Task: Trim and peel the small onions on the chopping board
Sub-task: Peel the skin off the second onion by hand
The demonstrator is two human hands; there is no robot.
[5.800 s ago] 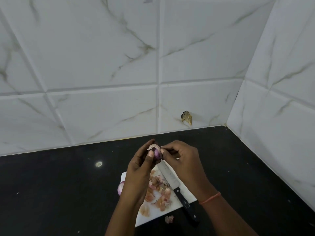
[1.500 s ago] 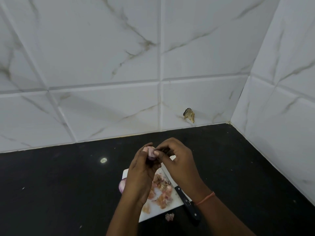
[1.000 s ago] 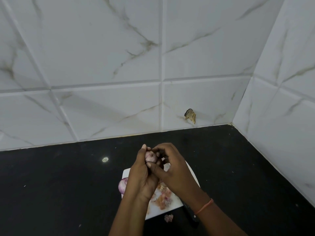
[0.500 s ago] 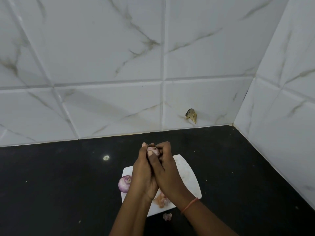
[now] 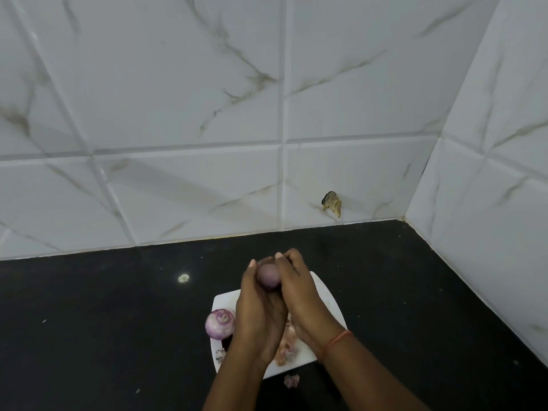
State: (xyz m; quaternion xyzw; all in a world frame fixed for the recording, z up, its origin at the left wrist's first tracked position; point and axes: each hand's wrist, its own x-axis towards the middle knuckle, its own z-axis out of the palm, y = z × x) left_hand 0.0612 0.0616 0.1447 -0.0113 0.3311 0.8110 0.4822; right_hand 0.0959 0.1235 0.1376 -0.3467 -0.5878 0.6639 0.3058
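**Listener:** What is hidden from you?

**Operator:** I see two hands raised above a white rectangular plastic chopping board [image 5: 321, 295] on a black stone counter [image 5: 89, 321]. The left hand [image 5: 259, 310] and right hand [image 5: 302, 298] press together, fingers curled round one small pale purple peeled onion [image 5: 268, 275]; only its top shows between them. The wrists cover the board's middle. I cannot make out a knife.

**Listener:** How many onions?

**Operator:** I count two. The second, a small purple onion with a trimmed end [image 5: 220, 324], sits on the board's left edge. Pinkish onion skins [image 5: 286, 347] lie on the near part, partly under the hands; one scrap of skin [image 5: 291, 381] rests on the counter just beyond the near edge. I can read no writing anywhere.
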